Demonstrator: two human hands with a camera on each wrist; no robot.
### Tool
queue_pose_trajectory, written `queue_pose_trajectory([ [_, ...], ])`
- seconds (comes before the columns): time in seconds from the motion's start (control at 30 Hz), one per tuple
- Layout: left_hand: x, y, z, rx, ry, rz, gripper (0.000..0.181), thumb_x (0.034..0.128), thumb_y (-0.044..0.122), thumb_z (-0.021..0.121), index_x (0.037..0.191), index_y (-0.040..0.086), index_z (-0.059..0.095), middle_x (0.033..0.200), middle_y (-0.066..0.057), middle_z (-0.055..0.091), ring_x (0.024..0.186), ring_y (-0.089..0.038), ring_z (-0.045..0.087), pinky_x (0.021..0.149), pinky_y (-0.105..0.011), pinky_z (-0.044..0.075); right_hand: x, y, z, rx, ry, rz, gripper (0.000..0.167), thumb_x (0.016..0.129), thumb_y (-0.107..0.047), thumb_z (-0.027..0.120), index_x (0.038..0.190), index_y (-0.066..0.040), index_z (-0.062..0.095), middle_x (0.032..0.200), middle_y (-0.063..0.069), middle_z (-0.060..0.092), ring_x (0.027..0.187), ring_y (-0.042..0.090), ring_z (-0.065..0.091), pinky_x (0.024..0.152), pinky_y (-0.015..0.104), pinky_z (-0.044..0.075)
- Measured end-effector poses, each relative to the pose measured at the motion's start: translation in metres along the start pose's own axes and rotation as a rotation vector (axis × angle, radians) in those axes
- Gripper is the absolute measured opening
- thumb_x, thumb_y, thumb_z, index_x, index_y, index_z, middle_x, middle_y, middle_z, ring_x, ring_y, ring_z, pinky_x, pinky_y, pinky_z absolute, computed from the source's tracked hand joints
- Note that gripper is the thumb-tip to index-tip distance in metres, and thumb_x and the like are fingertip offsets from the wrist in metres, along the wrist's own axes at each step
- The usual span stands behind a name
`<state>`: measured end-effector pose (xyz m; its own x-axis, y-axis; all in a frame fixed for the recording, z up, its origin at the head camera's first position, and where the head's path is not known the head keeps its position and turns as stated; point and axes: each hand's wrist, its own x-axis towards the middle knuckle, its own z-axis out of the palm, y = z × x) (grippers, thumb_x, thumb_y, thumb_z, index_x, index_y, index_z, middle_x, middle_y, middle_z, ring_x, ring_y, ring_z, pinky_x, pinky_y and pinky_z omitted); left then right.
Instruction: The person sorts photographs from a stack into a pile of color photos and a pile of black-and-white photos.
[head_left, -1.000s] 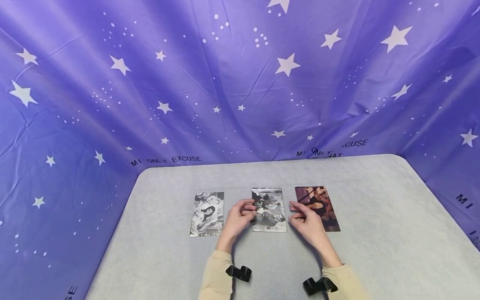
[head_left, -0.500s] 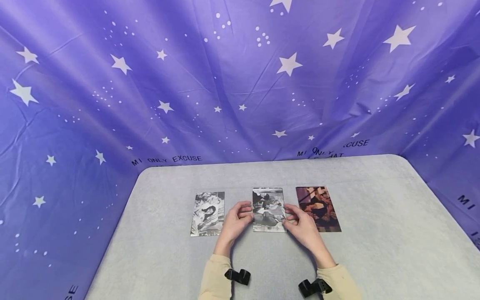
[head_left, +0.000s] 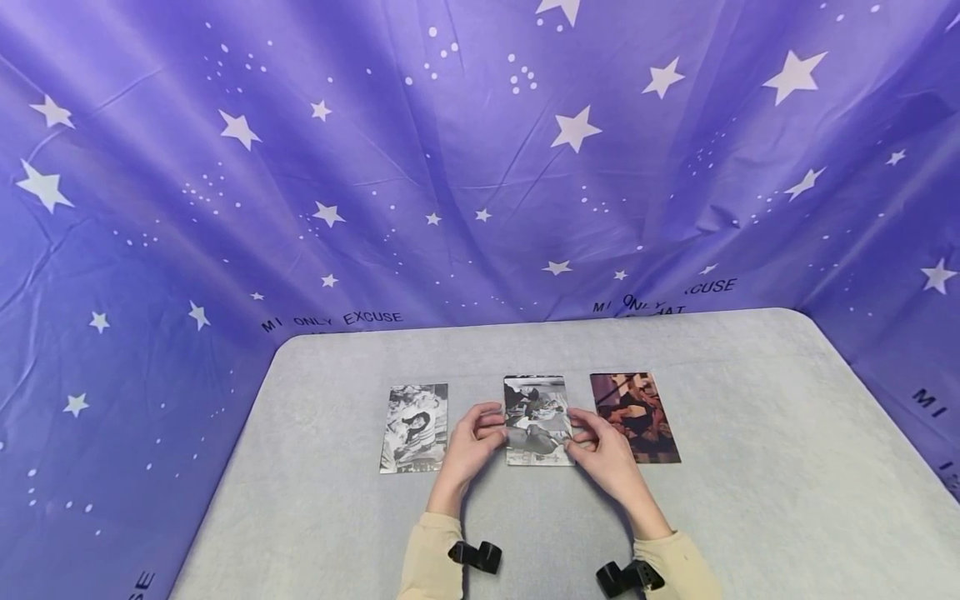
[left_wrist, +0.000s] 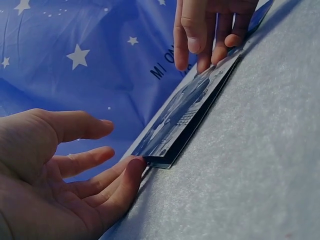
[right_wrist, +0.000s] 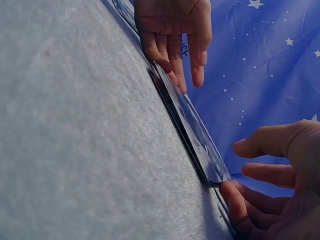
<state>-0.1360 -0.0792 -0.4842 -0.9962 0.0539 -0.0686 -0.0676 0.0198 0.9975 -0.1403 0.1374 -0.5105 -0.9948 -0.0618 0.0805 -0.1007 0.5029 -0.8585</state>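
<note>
In the head view a black-and-white picture card [head_left: 537,429] lies between the hands. The wrist views show it as the top of a small stack, with a dark gap under the top card [left_wrist: 175,117] [right_wrist: 192,132]. My left hand [head_left: 467,454] touches the left edge with the lower fingers, its thumb and index finger free in the left wrist view. At the right edge, fingers of my right hand [head_left: 611,458] touch the card; its thumb and index finger stand apart from it in the right wrist view.
Another black-and-white picture [head_left: 414,429] lies left of the left hand, and a reddish-brown picture [head_left: 641,417] lies behind the right hand. All are on a grey table [head_left: 322,500]. A purple star-patterned curtain [head_left: 450,167] hangs around the table's far side.
My right hand has moved left from beside the reddish picture to the middle card's right edge. The middle card's near edge is slightly closer to me. The left hand has shifted slightly left.
</note>
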Motion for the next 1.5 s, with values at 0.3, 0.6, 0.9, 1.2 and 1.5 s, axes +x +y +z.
queue_pose_trajectory([
  [0.3, 0.0, -0.009, -0.003, -0.075, 0.044, -0.019, 0.046, 0.0787, -0.015, 0.058, 0.123, -0.018, 0.048, 0.108, -0.039, 0.056, 0.091, -0.041, 0.062, 0.07, -0.019, 0.048, 0.001, -0.001, 0.007, 0.042, 0.018, -0.01, 0.041, 0.075, 0.004, 0.071, 0.116, 0.003, 0.064, 0.098, 0.012, 0.061, 0.072, 0.012, 0.059, 0.062, 0.019, 0.046],
  [0.6, 0.007, -0.037, -0.007, -0.146, 0.082, -0.037, 0.055, 0.075, -0.015, 0.062, 0.128, -0.012, 0.047, 0.109, -0.028, 0.058, 0.079, -0.013, 0.061, 0.069, -0.021, 0.048, 0.003, -0.004, 0.014, 0.261, -0.011, 0.062, 0.047, 0.076, 0.009, 0.069, 0.122, 0.006, 0.06, 0.102, 0.017, 0.061, 0.067, 0.005, 0.054, 0.062, 0.016, 0.046],
  [0.9, 0.004, -0.037, -0.015, -0.183, 0.068, -0.055, 0.057, 0.0773, -0.014, 0.062, 0.132, -0.01, 0.045, 0.107, -0.026, 0.059, 0.081, -0.011, 0.062, 0.072, -0.021, 0.049, 0.007, -0.006, 0.02, 0.405, -0.052, 0.139, 0.048, 0.08, 0.012, 0.064, 0.127, 0.007, 0.056, 0.1, 0.019, 0.065, 0.073, 0.008, 0.058, 0.067, 0.018, 0.047],
  [1.2, 0.002, -0.036, -0.026, -0.163, 0.034, -0.047, 0.058, 0.0789, -0.013, 0.061, 0.134, -0.009, 0.045, 0.099, -0.018, 0.064, 0.082, -0.011, 0.062, 0.074, -0.021, 0.049, 0.011, -0.009, 0.026, 0.496, -0.092, 0.166, 0.05, 0.081, 0.012, 0.064, 0.13, 0.007, 0.054, 0.096, 0.018, 0.065, 0.074, 0.008, 0.059, 0.068, 0.018, 0.048],
  [1.5, 0.0, -0.034, -0.038, -0.176, 0.004, -0.052, 0.061, 0.079, -0.015, 0.059, 0.137, -0.007, 0.042, 0.097, -0.011, 0.061, 0.081, -0.014, 0.062, 0.073, -0.021, 0.049, 0.016, -0.013, 0.032, 0.569, -0.175, 0.137, 0.059, 0.081, 0.013, 0.062, 0.137, 0.006, 0.046, 0.094, 0.016, 0.064, 0.073, 0.007, 0.057, 0.069, 0.018, 0.046],
])
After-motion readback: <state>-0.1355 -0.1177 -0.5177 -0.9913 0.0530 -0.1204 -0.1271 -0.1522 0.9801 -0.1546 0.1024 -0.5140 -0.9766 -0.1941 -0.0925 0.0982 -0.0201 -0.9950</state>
